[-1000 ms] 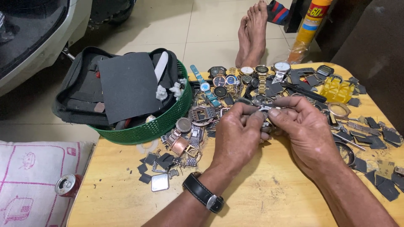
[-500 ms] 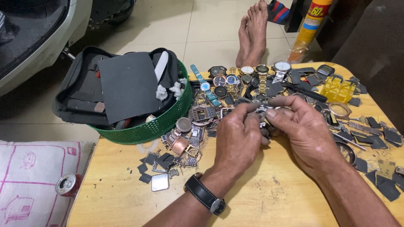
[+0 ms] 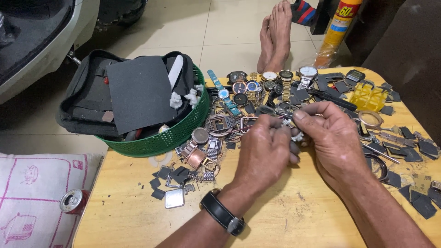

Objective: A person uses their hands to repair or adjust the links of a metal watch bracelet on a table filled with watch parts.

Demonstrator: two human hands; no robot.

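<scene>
Here the left hand (image 3: 266, 151) and the right hand (image 3: 333, 138) meet over the middle of the pale wooden table (image 3: 294, 220), both pinching a small silver metal watch part (image 3: 289, 126) between thumbs and fingertips. Only a sliver of it shows between the fingers, just above the table and in front of the scattered watches; its long axis seems to run roughly left to right, from one hand to the other, but the fingers hide most of it, so which way it points cannot be told. The left hand's fingers are curled tight, knuckles up, and a black wristwatch with a steel case (image 3: 223, 216) sits on that wrist. The right hand's fingers press together over the part from the far side.

Behind the hands lies a row of assorted wristwatches (image 3: 271, 85) with dials up, and to the left a heap of rose-gold and silver watch cases and bracelets (image 3: 206, 147). A round green plastic basket (image 3: 161, 140) stands at the table's left edge, holding a black fabric pouch (image 3: 92, 98). Dark square pieces (image 3: 413, 147) litter the right side beside a yellow plastic holder (image 3: 367, 96). The forearms are cut off by the lower edge. Two bare feet (image 3: 275, 39) rest on the tiled floor beyond the table.
</scene>
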